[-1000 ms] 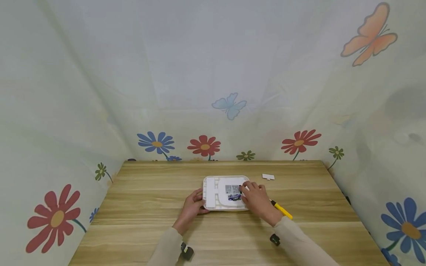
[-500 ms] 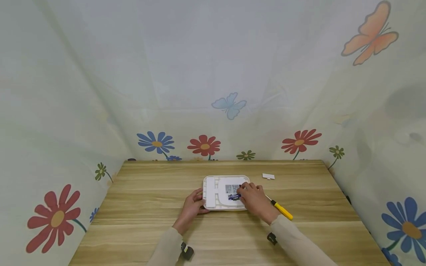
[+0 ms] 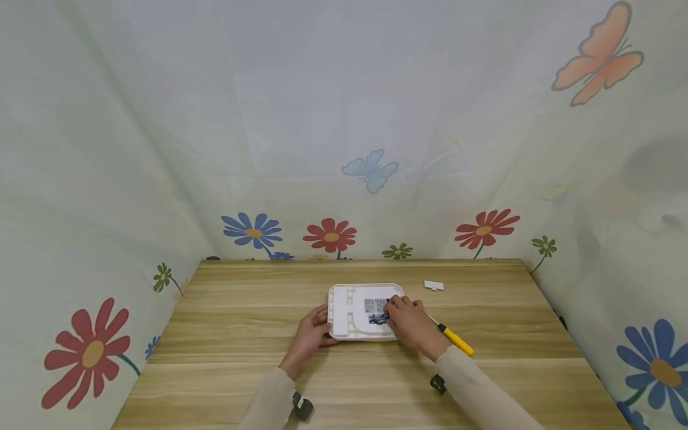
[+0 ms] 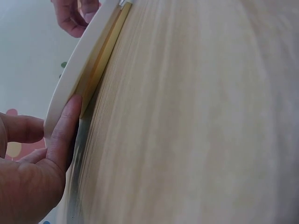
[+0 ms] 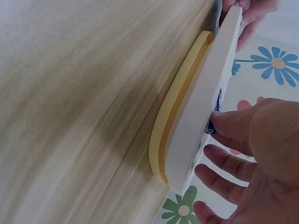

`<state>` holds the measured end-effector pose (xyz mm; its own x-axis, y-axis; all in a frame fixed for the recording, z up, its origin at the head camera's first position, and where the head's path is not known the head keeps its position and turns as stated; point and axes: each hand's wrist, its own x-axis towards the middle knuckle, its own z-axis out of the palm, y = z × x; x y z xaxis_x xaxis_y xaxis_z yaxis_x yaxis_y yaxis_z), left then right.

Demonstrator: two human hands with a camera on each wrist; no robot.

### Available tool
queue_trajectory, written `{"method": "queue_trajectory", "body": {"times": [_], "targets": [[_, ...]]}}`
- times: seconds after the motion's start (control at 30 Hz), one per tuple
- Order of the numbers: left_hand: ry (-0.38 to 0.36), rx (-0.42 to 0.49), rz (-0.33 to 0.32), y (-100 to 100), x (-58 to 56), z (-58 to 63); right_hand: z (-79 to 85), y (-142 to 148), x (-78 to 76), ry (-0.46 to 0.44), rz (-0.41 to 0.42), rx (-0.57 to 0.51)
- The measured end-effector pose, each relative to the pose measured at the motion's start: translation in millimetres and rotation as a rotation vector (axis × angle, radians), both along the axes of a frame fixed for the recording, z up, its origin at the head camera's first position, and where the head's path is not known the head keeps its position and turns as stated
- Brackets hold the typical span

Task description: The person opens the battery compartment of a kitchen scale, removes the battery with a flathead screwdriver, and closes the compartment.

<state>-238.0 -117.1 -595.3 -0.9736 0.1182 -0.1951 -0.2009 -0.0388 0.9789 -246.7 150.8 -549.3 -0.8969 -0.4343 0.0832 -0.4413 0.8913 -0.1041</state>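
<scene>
A white rounded rectangular device [image 3: 340, 322] lies on the wooden table with its underside up, showing a grey label and a compartment with blue batteries [image 3: 378, 319]. A yellow part [image 5: 161, 135] sits beneath it. My left hand [image 3: 312, 328] grips its left edge, thumb and fingers on opposite faces, as the left wrist view shows. At the compartment's right end, my right hand [image 3: 411, 322] pinches a dark blue battery [image 5: 211, 127] between thumb and forefinger; its other fingers are loosely bent. The hand hides part of the compartment.
Right of my right hand lies a yellow-handled screwdriver [image 3: 455, 340], its tip end partly behind the hand. A small white cover [image 3: 433, 285] lies farther back on the table [image 3: 242, 304]. A flower-printed curtain [image 3: 290, 119] stands behind the table.
My right hand has shifted slightly, its fingers now nearer the batteries, and more of the screwdriver's shaft shows. The left hand and the device have stayed in place.
</scene>
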Motion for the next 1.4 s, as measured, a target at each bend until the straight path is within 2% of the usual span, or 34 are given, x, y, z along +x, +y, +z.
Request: {"method": "queue_trajectory", "body": {"times": [0.2, 0.77, 1.1, 1.4], "targets": [[-0.002, -0.002, 0.0, -0.1, 0.0, 0.0, 0.5, 0.0, 0.5, -0.002, 0.001, 0.019], [-0.006, -0.001, 0.017, 0.2, -0.3, -3.6, -2.1, 0.2, -0.1, -0.009, -0.003, -0.02], [0.009, 0.001, 0.002, -0.2, 0.7, -1.9, -2.5, 0.3, 0.9, 0.05, -0.035, 0.021], [0.0, 0.005, 0.012, -0.1, -0.9, -5.0, -4.0, 2.8, 3.3, 0.045, -0.036, 0.067]]}}
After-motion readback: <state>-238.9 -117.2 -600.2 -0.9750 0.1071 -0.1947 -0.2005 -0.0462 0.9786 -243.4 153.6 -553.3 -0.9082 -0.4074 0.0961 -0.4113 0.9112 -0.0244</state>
